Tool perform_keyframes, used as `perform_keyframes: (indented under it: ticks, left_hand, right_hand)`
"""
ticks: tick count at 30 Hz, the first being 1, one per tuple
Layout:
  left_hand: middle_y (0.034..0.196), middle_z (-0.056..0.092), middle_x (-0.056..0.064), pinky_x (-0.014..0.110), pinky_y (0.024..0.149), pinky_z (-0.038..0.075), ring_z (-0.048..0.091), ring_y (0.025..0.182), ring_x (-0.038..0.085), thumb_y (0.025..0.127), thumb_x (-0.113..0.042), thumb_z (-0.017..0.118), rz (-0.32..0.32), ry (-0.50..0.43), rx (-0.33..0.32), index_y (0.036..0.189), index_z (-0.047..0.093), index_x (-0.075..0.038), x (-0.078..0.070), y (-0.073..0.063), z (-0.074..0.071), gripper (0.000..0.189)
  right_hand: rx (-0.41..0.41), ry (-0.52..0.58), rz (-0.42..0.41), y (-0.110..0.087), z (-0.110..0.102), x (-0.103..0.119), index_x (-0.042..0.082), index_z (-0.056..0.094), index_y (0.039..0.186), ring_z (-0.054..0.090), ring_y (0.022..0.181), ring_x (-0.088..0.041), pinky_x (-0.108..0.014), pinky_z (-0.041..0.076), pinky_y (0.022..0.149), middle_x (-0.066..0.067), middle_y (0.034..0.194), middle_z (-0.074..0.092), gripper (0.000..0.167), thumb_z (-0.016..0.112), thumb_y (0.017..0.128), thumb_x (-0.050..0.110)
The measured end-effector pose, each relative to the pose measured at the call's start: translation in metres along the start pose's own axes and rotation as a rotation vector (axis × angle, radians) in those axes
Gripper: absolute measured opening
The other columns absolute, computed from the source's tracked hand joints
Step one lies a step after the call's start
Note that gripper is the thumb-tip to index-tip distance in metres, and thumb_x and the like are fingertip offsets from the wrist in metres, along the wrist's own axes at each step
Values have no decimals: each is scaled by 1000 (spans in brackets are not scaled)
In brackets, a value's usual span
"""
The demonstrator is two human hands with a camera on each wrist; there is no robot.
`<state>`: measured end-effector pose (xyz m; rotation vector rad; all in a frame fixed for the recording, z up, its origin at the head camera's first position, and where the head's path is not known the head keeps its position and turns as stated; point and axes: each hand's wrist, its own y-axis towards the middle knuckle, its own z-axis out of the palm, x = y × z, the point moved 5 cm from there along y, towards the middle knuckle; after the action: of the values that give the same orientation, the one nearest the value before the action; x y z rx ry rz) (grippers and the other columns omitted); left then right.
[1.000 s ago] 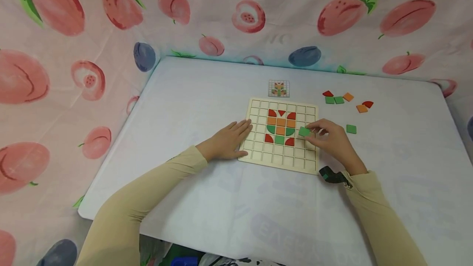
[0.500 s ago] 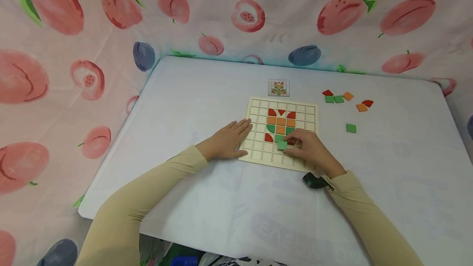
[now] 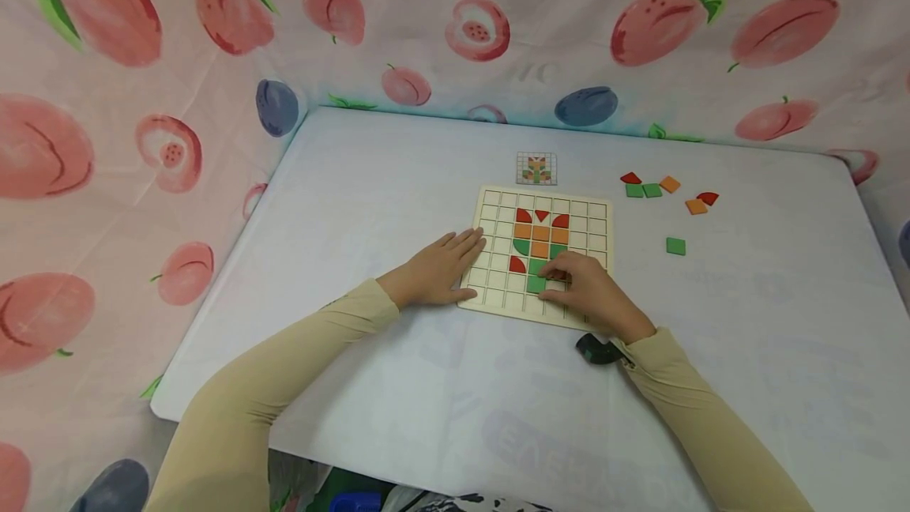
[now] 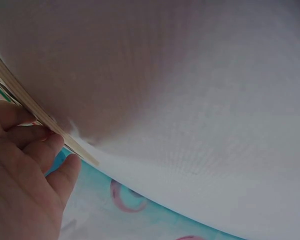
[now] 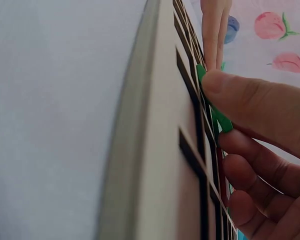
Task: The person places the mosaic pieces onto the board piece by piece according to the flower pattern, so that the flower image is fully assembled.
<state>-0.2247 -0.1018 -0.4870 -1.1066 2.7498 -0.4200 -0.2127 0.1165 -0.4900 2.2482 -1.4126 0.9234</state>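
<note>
A pale wooden grid board (image 3: 592,220) lies on the white table, with red, orange and green tiles forming a flower-like pattern. My right hand (image 3: 586,291) pinches a green square tile (image 3: 536,285) between thumb and fingers, right below another green tile in the pattern. In the right wrist view that tile (image 5: 222,121) sits slightly tilted at the grid, the thumb (image 5: 217,82) on its near side. Some tiles on the pattern's right are hidden by this hand. My left hand (image 3: 437,271) lies with extended fingers on the board's left edge; the left wrist view shows its fingertips against that edge.
A small pattern card (image 3: 536,169) lies behind the board. Off to the right are loose tiles: a lone green square (image 3: 675,246), a pair of green squares (image 3: 643,191), orange squares (image 3: 697,207) and red pieces (image 3: 630,178). A fruit-printed cloth (image 3: 426,30) hangs behind the table.
My right hand has carried the green square tile left and toward me, from the board's right side down to the grid under the pattern. The left hand has stayed put.
</note>
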Motion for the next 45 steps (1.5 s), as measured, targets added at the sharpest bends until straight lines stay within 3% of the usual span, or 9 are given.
perform_keyframes:
  ticks: [19, 37, 45]
  left_hand:
    - [159, 5, 14, 40, 120, 13, 7, 148, 25, 94, -57, 40, 1, -8, -16, 151, 8, -2, 1, 0, 1, 85]
    - [159, 6, 13, 40, 120, 13, 7, 148, 25, 93, -56, 41, -6, -13, -17, 151, 9, -2, 0, 0, 0, 85]
    - [159, 6, 13, 40, 120, 13, 7, 148, 25, 94, -56, 41, -6, -23, -15, 151, 9, -2, 0, 0, 0, 85]
  right_hand:
    - [-9, -56, -22, 1, -1, 5, 10, 71, 96, 55, 83, -15, -31, 48, 76, -1, 93, 64, 24, 79, 75, 19]
    - [-10, -26, -5, 0, 0, 4, 10, 71, 98, 56, 85, -15, -31, 49, 76, -1, 96, 64, 26, 79, 75, 20]
    - [-65, 23, -34, -1, -18, -4, 8, 70, 101, 58, 83, -17, -29, 50, 74, -5, 94, 67, 29, 79, 75, 17]
